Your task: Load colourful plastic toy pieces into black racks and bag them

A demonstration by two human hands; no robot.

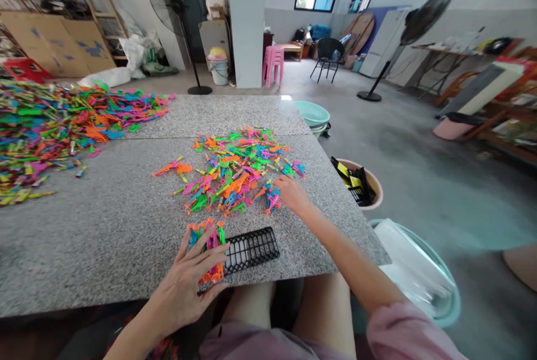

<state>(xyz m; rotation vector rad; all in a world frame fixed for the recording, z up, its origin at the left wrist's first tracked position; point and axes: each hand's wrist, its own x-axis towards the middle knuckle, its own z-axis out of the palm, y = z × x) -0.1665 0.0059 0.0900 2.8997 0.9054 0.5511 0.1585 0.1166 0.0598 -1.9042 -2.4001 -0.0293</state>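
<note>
A loose, creased dusty-pink sleeve and similarly coloured lower garment leave fingers, forearms and thighs bare.

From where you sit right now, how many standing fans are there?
2: one fan left of the pillar, another fan on the room's right. Others may be hidden.

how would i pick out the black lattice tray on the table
Find the near edge of the speckled grey table. By the left hand lies the black lattice tray, its dark open mesh unlike the brightly coloured plastic pieces nearby.
</note>
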